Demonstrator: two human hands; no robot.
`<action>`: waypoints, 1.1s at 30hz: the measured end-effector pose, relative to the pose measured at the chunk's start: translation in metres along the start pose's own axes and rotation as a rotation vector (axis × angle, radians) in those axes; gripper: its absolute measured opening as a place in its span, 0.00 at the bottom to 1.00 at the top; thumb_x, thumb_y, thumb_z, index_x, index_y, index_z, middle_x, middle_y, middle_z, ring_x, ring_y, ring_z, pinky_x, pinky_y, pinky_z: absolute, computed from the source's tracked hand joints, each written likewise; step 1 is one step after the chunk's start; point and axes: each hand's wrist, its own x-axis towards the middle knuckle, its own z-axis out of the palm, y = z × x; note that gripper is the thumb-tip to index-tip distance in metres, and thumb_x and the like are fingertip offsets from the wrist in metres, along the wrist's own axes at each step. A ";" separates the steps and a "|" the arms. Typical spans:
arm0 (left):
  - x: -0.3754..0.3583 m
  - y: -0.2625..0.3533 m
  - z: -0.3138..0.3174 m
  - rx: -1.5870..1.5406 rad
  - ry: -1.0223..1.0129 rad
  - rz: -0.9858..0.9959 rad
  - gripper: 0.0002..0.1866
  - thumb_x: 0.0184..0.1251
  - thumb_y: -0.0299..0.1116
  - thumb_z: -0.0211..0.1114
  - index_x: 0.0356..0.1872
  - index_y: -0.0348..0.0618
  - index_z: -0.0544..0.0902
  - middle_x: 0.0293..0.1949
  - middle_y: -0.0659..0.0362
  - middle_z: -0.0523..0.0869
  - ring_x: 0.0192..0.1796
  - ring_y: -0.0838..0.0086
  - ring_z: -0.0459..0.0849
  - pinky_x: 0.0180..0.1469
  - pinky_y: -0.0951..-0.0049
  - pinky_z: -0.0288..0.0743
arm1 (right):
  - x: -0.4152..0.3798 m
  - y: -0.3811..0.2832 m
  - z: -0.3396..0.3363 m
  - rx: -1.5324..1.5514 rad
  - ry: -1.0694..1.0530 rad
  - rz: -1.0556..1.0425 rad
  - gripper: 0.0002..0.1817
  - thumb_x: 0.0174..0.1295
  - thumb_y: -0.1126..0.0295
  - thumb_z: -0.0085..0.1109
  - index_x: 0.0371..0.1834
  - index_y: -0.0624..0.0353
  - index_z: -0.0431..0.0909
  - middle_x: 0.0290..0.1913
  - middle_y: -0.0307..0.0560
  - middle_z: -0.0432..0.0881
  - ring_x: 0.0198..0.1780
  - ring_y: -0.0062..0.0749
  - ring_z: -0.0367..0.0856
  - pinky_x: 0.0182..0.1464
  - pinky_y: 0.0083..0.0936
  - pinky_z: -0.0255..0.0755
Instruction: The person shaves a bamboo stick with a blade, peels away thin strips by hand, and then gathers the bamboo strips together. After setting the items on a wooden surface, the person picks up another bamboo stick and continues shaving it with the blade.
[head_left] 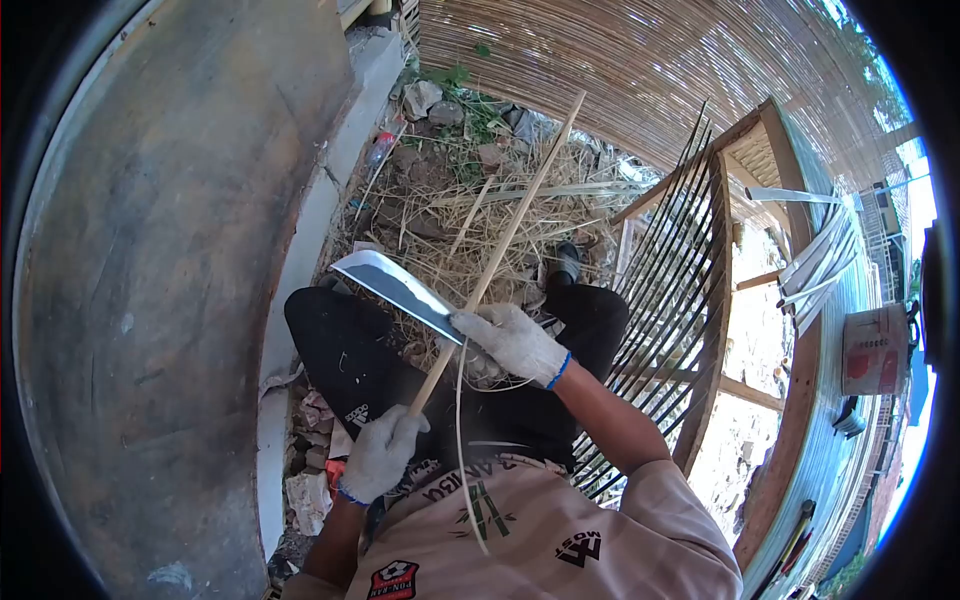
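Note:
My left hand (383,455), in a pale work glove, is closed around the lower end of a long bamboo strip (502,245). The strip slants up and away over the ground. My right hand (515,342), gloved as well, is wrapped round the machete (395,292), its handle hidden in the grip. The broad blade points to the upper left and crosses the strip, its base right at the strip's side. From this crossing a thin pale sliver (461,440) hangs down over my shirt.
Dry shavings (470,215) litter the ground between my bent legs. A large brown panel (180,280) stands at left, a slatted wooden frame (720,300) at right. A woven bamboo screen (640,70) closes the back. A bucket (875,350) sits on the ledge at far right.

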 end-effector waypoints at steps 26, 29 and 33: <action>-0.020 -0.011 -0.012 0.113 0.018 0.022 0.15 0.83 0.35 0.52 0.45 0.35 0.84 0.39 0.45 0.88 0.38 0.53 0.89 0.41 0.58 0.78 | 0.020 -0.011 -0.023 -0.113 0.232 0.055 0.30 0.76 0.42 0.60 0.45 0.65 0.86 0.23 0.36 0.79 0.20 0.16 0.76 0.23 0.19 0.70; -0.029 -0.011 -0.017 0.139 -0.002 0.007 0.15 0.83 0.34 0.52 0.46 0.35 0.85 0.39 0.46 0.88 0.38 0.54 0.89 0.41 0.59 0.79 | 0.023 -0.009 -0.036 -0.019 0.260 0.045 0.29 0.77 0.43 0.60 0.46 0.64 0.87 0.23 0.32 0.76 0.20 0.15 0.72 0.23 0.19 0.66; -0.039 -0.018 -0.023 0.120 -0.052 -0.110 0.14 0.83 0.34 0.54 0.46 0.35 0.85 0.34 0.46 0.87 0.37 0.57 0.89 0.42 0.61 0.80 | 0.032 -0.005 -0.052 -0.094 0.319 0.016 0.27 0.77 0.44 0.61 0.46 0.63 0.87 0.24 0.33 0.76 0.20 0.14 0.71 0.23 0.19 0.65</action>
